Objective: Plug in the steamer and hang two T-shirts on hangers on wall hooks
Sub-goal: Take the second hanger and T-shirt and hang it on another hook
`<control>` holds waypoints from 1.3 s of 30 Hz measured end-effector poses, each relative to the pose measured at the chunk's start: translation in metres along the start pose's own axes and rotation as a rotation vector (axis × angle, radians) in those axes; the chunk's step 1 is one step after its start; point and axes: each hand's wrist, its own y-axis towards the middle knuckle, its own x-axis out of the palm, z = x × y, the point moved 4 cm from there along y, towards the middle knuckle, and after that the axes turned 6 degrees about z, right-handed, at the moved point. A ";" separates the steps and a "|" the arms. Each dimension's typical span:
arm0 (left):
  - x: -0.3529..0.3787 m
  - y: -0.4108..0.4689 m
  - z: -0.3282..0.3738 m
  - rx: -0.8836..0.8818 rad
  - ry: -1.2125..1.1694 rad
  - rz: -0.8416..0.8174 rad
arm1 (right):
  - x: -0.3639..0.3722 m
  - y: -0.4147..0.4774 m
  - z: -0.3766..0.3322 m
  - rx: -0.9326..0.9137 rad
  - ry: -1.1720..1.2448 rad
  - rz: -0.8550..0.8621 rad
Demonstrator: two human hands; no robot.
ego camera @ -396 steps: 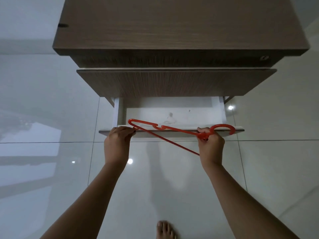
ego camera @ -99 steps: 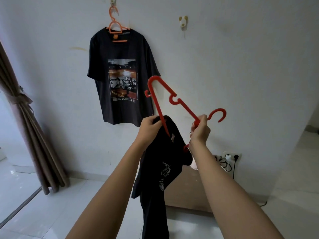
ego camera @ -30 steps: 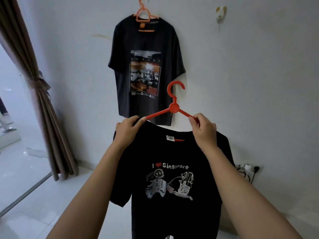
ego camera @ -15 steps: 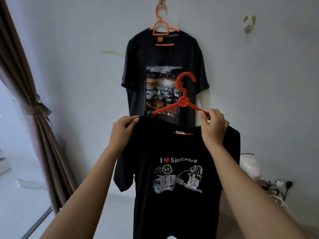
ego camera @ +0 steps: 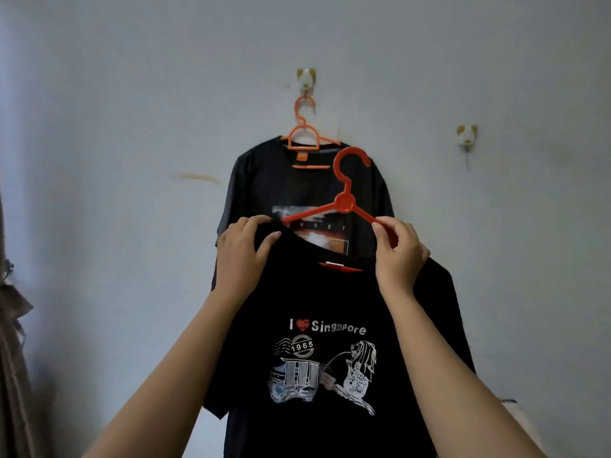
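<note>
A black "I love Singapore" T-shirt (ego camera: 330,305) hangs on a red hanger (ego camera: 345,201) that I hold up in front of the wall. My left hand (ego camera: 243,252) pinches the shirt's left shoulder at the hanger's arm. My right hand (ego camera: 398,256) grips the hanger's right arm and the shirt's shoulder. Behind it, a dark T-shirt with a sunset print (ego camera: 261,186) hangs on an orange hanger (ego camera: 302,133) from the left wall hook (ego camera: 305,79). The right wall hook (ego camera: 467,137) carries nothing. The red hanger's hook points up, left of and below that bare hook.
A brown curtain (ego camera: 13,358) hangs along the left edge. A white object (ego camera: 515,408) shows at the lower right behind my right arm. The pale wall (ego camera: 132,127) has a yellowish smear left of the hung shirt.
The view has tilted up and closed in on the wall. My hands have lifted the shirt on the red hanger higher, in front of the hung shirt. The outlet and steamer have left the view.
</note>
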 end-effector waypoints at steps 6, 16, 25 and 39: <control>0.059 0.070 -0.033 0.067 0.049 0.093 | 0.091 0.059 0.012 -0.129 0.004 0.062; 0.126 0.198 -0.082 0.110 0.128 0.167 | 0.220 0.155 0.018 -0.234 -0.019 0.036; 0.145 0.270 -0.104 0.139 0.161 0.177 | 0.281 0.198 0.005 -0.230 -0.089 -0.024; 0.192 0.281 -0.133 0.157 0.223 0.143 | 0.316 0.203 0.042 -0.239 -0.204 -0.122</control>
